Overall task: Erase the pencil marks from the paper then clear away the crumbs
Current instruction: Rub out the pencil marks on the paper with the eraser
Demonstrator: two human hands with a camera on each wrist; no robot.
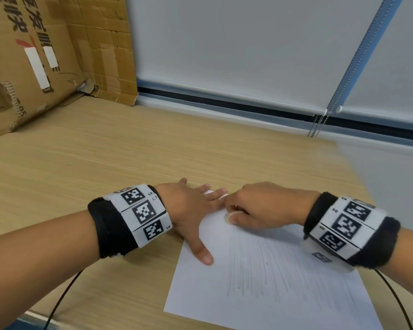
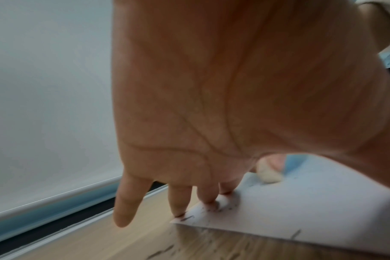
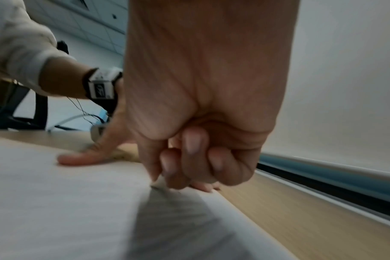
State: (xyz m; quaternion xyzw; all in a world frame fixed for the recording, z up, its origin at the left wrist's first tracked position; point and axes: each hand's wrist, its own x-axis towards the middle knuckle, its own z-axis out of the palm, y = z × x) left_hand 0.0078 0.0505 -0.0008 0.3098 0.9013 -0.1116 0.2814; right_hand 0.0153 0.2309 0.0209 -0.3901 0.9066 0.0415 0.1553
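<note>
Two hands work at the far left corner of the paper (image 1: pixel 260 270), which lies on the wooden table (image 1: pixel 105 175) near its right and near edges. Your left hand (image 1: pixel 191 210) lies flat with fingers (image 2: pixel 180 198) straight and spread, the fingertips pressing the sheet's far corner and the thumb stretched along its left edge. Your right hand (image 1: pixel 265 206) is curled tight, pinching a small pale eraser (image 1: pixel 231 216) between thumb and fingers, its tip touching the sheet just beside your left hand. Faint pencil marks (image 1: pixel 272 270) run in long strokes down the middle of the sheet toward the near edge. Dark crumbs (image 2: pixel 187 218) lie at the far corner and on the table just beyond it. A cardboard box (image 1: pixel 34 55) stands at the table's far left corner, well apart from the sheet
</note>
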